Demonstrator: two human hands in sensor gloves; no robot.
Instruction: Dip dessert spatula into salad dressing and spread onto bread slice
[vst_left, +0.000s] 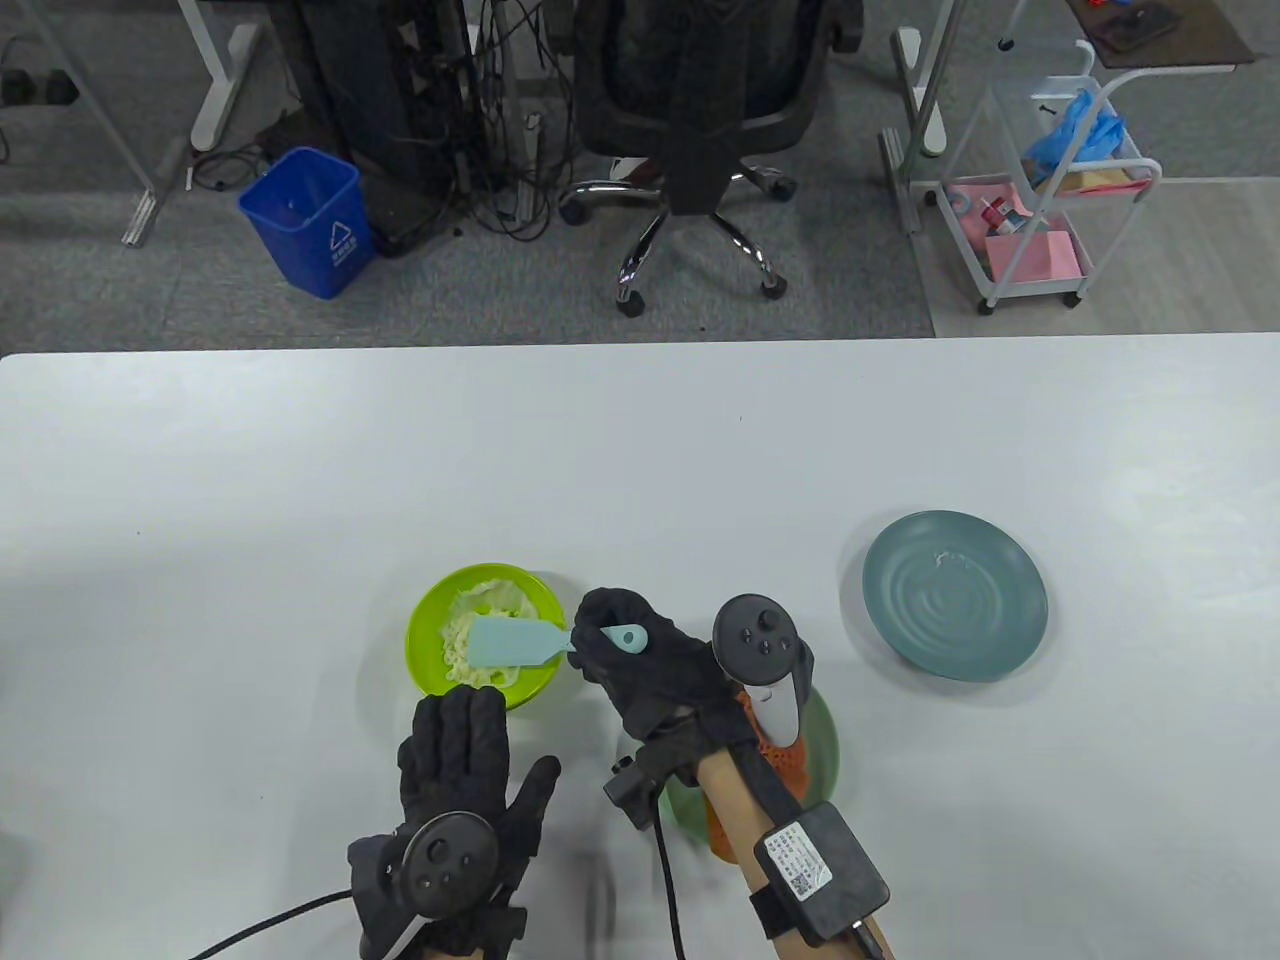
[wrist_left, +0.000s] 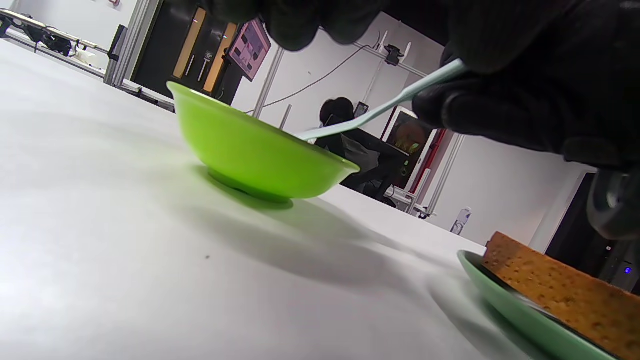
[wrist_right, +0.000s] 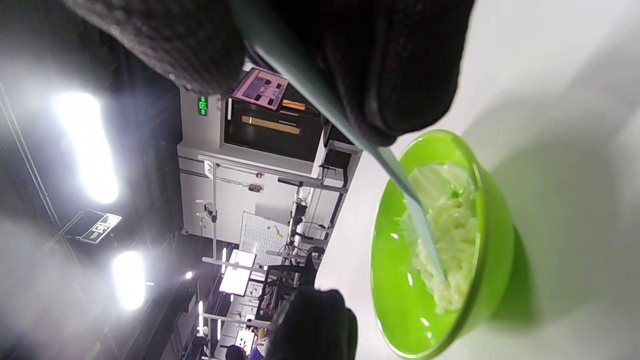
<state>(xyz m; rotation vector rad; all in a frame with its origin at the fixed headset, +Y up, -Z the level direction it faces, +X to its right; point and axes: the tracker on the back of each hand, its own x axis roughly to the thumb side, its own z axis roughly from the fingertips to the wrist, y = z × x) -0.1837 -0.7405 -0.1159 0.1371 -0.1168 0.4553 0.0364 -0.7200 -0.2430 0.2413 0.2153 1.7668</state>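
A lime green bowl (vst_left: 425, 620) with pale yellowish salad dressing (vst_left: 460, 650) sits near the table's front. My right hand (vst_left: 640, 665) grips the handle of a light blue dessert spatula (vst_left: 510, 642), its blade lying over the dressing in the bowl. In the right wrist view the spatula (wrist_right: 422, 222) reaches into the dressing (wrist_right: 452, 240). A brown bread slice (wrist_left: 565, 292) lies on a pale green plate (wrist_left: 505, 305), mostly hidden under my right forearm in the table view. My left hand (vst_left: 465, 790) lies flat on the table just in front of the bowl, fingers spread, holding nothing.
A teal plate (vst_left: 955, 592) lies to the right on the white table (vst_left: 640, 450). Beyond the far edge are an office chair (vst_left: 700, 130), a blue bin (vst_left: 308, 218) and a white cart (vst_left: 1050, 190).
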